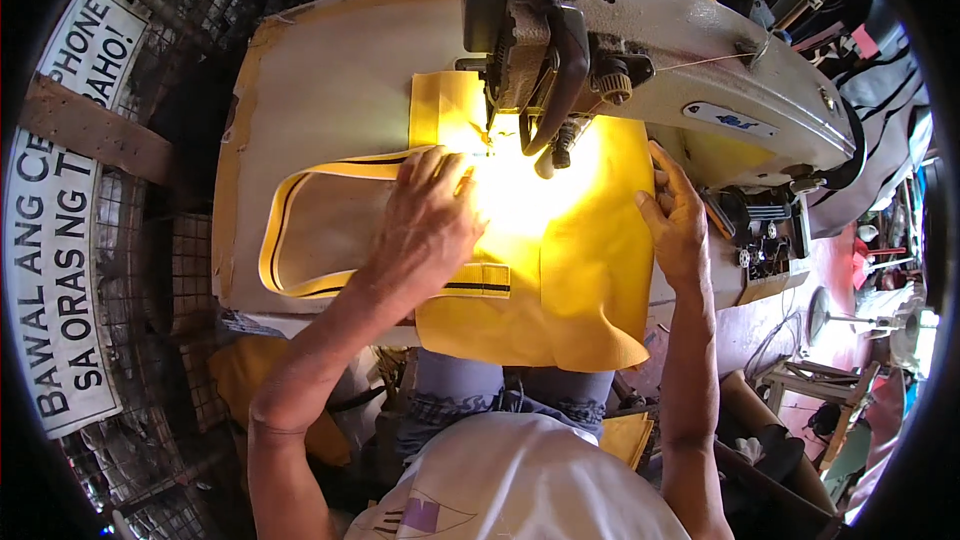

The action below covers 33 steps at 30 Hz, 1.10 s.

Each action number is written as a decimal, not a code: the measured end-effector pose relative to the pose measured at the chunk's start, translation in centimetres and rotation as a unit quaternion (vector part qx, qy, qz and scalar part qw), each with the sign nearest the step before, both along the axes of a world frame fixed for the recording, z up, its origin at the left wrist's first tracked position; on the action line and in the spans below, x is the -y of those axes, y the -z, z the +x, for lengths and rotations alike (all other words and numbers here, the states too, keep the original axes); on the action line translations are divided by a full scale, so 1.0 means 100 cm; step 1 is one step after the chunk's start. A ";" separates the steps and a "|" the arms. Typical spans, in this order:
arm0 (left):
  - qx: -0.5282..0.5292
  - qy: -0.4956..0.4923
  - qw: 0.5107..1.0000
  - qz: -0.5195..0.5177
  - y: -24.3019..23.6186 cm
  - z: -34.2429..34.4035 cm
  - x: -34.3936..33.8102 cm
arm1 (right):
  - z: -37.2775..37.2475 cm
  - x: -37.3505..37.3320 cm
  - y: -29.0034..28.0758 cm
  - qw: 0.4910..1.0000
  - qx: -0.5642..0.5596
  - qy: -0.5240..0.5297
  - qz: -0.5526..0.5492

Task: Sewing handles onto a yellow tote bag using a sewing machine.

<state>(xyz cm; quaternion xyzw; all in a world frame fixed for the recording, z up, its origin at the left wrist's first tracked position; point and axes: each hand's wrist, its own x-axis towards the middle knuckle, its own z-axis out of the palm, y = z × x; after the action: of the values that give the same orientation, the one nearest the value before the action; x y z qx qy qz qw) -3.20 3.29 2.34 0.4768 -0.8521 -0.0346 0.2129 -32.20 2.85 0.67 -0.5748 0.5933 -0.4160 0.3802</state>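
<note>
A large yellow fabric panel [595, 290] lies under the needle area of a sewing machine [640, 30], its front corner hanging over the table edge. A yellow strap with a dark centre stripe [268, 250] loops out to the left; one end rests on the panel. My left hand [425, 220] bends its fingers over the strap's upper run, close to the presser foot, holding it against the panel. At the panel's right edge is my right hand [680, 220], thumb on the fabric and index finger stretched out apart from it. Bright lamp glare hides the stitching spot.
The worn machine table [330, 60] has taped edges. A wire mesh wall [195, 270] with a white sign [60, 240] stands at the left. To the right are a bobbin winder [765, 230] and a standing fan [850, 318]. Yellow material [265, 380] lies below the table.
</note>
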 end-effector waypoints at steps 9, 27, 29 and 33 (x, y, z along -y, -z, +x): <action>0.055 0.015 0.998 -0.033 0.014 0.003 -0.006 | -0.001 -0.004 0.013 0.992 -0.084 0.069 -0.062; 0.059 0.000 0.998 0.015 0.023 0.005 0.005 | 0.004 0.008 -0.003 0.970 -0.209 0.032 -0.116; 0.070 -0.016 0.997 0.014 0.026 0.010 0.001 | 0.004 -0.001 -0.016 0.969 -0.222 0.028 -0.105; 0.008 -0.019 0.999 -0.024 0.022 0.006 0.005 | -0.039 -0.025 -0.044 0.946 -0.253 0.061 -0.192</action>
<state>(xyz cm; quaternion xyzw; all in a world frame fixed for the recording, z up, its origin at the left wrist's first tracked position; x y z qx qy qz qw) -2.59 2.77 0.18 0.4881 -0.8450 -0.0062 0.2183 -36.14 5.32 5.03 -0.6859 0.6129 -0.3852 0.0737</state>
